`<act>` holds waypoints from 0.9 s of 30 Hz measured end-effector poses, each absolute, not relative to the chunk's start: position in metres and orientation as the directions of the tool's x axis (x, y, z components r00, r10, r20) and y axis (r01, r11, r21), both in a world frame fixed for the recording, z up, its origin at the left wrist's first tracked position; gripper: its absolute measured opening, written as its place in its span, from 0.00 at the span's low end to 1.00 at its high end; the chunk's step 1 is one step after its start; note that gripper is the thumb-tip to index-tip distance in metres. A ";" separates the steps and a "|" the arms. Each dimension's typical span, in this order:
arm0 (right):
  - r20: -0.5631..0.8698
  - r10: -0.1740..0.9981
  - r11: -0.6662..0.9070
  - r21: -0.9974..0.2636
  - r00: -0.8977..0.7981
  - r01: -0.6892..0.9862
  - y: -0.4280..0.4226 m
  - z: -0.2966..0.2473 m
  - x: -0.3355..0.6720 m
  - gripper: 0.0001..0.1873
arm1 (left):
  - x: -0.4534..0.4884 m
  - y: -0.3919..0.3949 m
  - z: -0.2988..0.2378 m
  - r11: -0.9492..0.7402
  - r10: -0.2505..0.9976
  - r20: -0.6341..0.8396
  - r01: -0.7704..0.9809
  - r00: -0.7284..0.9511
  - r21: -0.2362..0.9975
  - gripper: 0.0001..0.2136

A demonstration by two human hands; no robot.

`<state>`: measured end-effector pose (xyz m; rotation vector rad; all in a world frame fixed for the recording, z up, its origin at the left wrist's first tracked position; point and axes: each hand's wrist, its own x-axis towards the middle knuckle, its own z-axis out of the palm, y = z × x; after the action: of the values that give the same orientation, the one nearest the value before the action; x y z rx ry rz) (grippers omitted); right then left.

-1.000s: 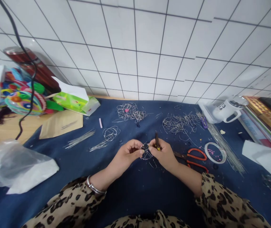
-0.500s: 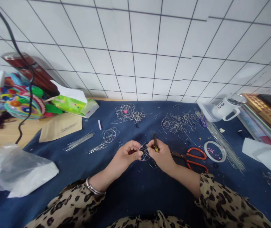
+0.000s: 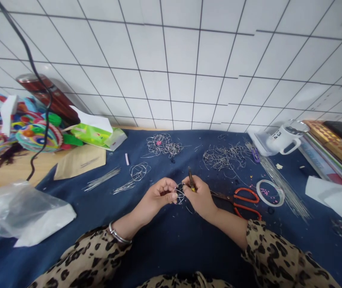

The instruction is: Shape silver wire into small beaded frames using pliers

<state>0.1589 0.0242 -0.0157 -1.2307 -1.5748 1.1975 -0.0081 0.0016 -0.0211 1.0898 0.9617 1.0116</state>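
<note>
Wire, thin and silvery, makes up the small wire form (image 3: pixel 179 195) I find pinched between both hands above the blue surface (image 3: pixel 171 240), centre of the head view. Left hand (image 3: pixel 158 196) is closed on its left edge with fingertips; right hand (image 3: pixel 200 196) is closed round a slim tool (image 3: pixel 190 179) whose tip points up, fingers also touching the form. I judge the piece very light, springy and easily bent out of shape (loose ends may prick), so best held at its rim, gently. Orange-handled scissors (image 3: pixel 243 201) lie just right of the right hand.
</note>
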 end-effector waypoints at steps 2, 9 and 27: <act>0.026 0.973 0.077 -0.974 -0.230 0.214 0.024 -0.017 0.159 0.07 | -0.008 0.002 -0.021 0.148 0.958 -0.106 -0.143 0.267 0.979 0.10; -0.005 0.974 0.033 -0.986 -0.226 0.163 0.026 -0.023 0.162 0.07 | -0.009 0.003 -0.022 0.159 0.957 -0.120 -0.135 0.264 0.978 0.11; -0.114 0.960 -0.150 -0.980 -0.254 -0.128 0.029 -0.029 0.166 0.08 | -0.011 0.004 -0.027 0.119 0.977 -0.104 -0.069 0.187 0.990 0.07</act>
<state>0.1657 0.0293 -0.0294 -1.0671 -1.2088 1.5577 -0.0114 0.0043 -0.0266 1.1509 1.0674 1.0299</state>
